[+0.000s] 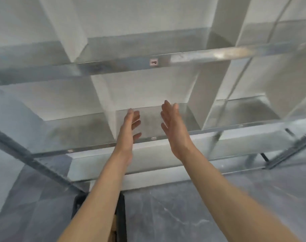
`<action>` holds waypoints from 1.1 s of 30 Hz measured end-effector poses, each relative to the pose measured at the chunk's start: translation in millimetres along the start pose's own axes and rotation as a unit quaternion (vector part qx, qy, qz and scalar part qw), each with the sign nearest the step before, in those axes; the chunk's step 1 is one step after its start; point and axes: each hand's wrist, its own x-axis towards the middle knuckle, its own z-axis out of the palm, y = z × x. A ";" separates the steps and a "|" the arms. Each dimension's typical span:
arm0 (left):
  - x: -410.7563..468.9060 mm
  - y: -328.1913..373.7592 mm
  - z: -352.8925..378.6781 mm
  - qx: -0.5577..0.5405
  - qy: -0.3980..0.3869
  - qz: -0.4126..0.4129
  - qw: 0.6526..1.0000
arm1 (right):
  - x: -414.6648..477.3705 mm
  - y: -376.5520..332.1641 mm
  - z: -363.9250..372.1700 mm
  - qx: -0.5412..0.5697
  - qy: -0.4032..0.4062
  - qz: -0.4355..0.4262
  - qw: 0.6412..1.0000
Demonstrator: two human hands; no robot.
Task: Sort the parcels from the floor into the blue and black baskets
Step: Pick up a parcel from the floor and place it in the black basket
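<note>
Both arms reach forward toward a metal shelving rack (155, 62). My left hand (130, 126) is open, fingers straight and palm turned to the right. My right hand (173, 124) is open too, palm facing left, about a hand's width from the other. Neither holds anything. A black basket (121, 215) shows only as a dark rim under my left forearm, with something brown inside it. No parcel or blue basket is in view.
The rack has grey metal shelves (236, 126) and white dividers (206, 102), with small labels on the shelf edges. A slanted metal post (35, 163) runs at the left. Grey marbled floor (192, 215) lies below.
</note>
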 end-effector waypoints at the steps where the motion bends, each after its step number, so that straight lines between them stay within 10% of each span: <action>1: -3.2 -0.8 31.5 0.005 -0.027 -0.001 1.000 | -6.5 -8.0 -29.5 0.004 0.023 -0.008 1.000; 13: -100.4 -66.1 368.2 0.050 -0.327 -0.068 0.941 | -151.0 -57.1 -343.9 0.051 0.309 -0.033 0.949; 33: -176.7 -180.4 699.8 0.168 -0.580 -0.166 0.779 | -250.6 -43.3 -618.5 0.120 0.576 -0.027 0.808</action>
